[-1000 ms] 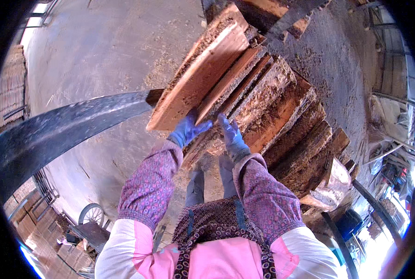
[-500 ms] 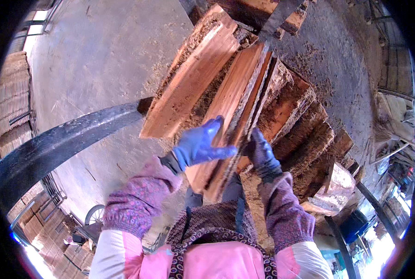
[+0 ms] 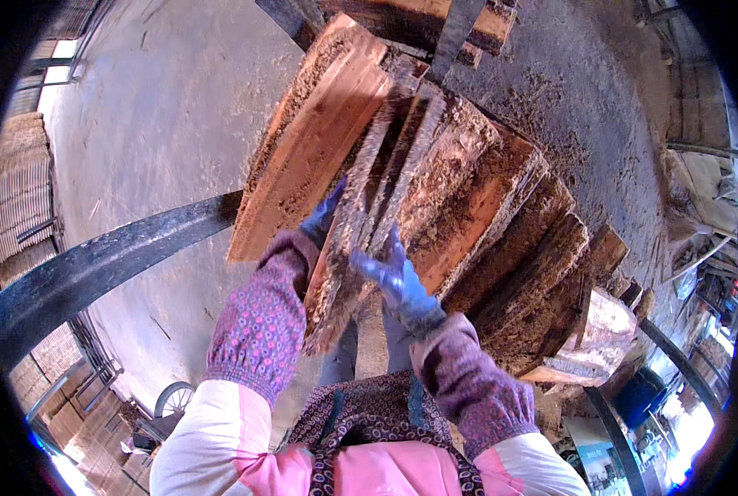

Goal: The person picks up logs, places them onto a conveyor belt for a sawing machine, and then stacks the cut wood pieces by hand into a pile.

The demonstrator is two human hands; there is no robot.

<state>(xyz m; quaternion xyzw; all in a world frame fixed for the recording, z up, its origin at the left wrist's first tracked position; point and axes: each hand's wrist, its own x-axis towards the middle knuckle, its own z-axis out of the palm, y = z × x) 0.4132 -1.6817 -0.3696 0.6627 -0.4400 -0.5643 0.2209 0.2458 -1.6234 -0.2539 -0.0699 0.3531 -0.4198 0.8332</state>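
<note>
Both my gloved hands are on a rough slab at the near edge of the wood stack.

My left hand [image 3: 323, 217] reaches under the left edge of the bark-faced slab [image 3: 360, 223], which is tilted up off the stack of sawn boards [image 3: 501, 223]. Its fingers are mostly hidden behind the wood, so I cannot tell how they grip. My right hand [image 3: 398, 277] lies flat against the slab's right side near its lower end, fingers spread and pressing, not wrapped around it. The slab sits between the smooth reddish board [image 3: 311, 149] on the stack's left edge and the darker boards to the right. I judge it stiff, fairly heavy, splintery and crumbly with sawdust. The best hold is along both long edges near the low end, with the gloves taking the bark.
</note>
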